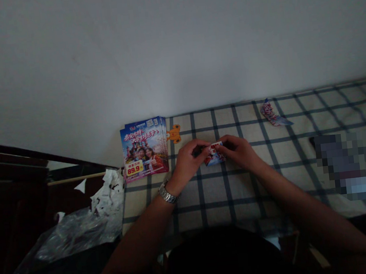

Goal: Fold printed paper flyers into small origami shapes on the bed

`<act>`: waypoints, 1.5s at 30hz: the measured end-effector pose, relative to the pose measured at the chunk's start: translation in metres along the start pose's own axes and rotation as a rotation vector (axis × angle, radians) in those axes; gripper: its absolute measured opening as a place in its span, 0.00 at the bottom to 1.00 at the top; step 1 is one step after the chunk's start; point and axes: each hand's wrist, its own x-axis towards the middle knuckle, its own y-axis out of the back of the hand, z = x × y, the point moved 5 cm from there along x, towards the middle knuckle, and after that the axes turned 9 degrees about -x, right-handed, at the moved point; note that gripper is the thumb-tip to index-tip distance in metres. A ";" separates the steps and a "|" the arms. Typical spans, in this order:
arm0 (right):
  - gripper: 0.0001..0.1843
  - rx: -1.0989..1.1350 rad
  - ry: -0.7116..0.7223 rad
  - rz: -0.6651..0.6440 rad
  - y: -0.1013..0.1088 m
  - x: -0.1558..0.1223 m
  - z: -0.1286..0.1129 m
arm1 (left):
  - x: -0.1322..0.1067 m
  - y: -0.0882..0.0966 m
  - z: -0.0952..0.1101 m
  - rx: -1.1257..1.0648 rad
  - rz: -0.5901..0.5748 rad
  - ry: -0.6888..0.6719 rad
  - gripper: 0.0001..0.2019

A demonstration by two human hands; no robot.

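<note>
Both of my hands meet over the checked tablecloth (240,187) and pinch a small folded piece of colourful printed paper (214,157). My left hand (188,158), with a metal watch (167,194) on its wrist, grips the paper's left side. My right hand (238,150) grips its right side. The paper rests low, at or just above the cloth. A stack of printed flyers (144,148) lies to the left of my hands.
A small orange figure (174,134) sits beside the flyers. Another folded paper piece (274,113) lies at the back right by the white wall. A clear plastic bag with paper scraps (90,216) hangs off the table's left edge. A blurred patch (349,165) covers something at right.
</note>
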 end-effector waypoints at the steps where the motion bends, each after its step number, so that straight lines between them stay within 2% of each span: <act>1: 0.18 -0.006 -0.001 0.015 0.001 0.000 0.000 | 0.000 0.000 0.000 -0.026 0.002 0.006 0.09; 6: 0.18 0.053 -0.030 0.079 0.006 -0.001 -0.002 | 0.003 0.000 0.000 -0.264 0.057 0.050 0.15; 14: 0.19 0.084 -0.010 0.117 0.008 -0.002 -0.006 | 0.001 -0.001 -0.014 -0.489 0.133 0.152 0.12; 21: 0.17 0.059 -0.004 0.113 0.007 -0.003 0.000 | -0.001 -0.003 -0.024 -0.625 0.169 0.239 0.13; 28: 0.16 0.009 0.004 0.121 0.008 -0.004 -0.003 | -0.001 -0.002 -0.022 -0.596 0.194 0.262 0.14; 36: 0.18 -0.028 0.007 0.130 0.008 -0.003 -0.006 | -0.001 -0.003 -0.009 -0.449 0.171 0.178 0.15; 40: 0.18 -0.036 0.008 0.135 0.008 -0.004 -0.006 | 0.000 -0.007 -0.001 -0.395 0.112 0.129 0.16; 45: 0.19 -0.061 0.027 0.115 0.006 -0.005 -0.007 | -0.001 -0.009 0.000 -0.366 0.089 0.152 0.14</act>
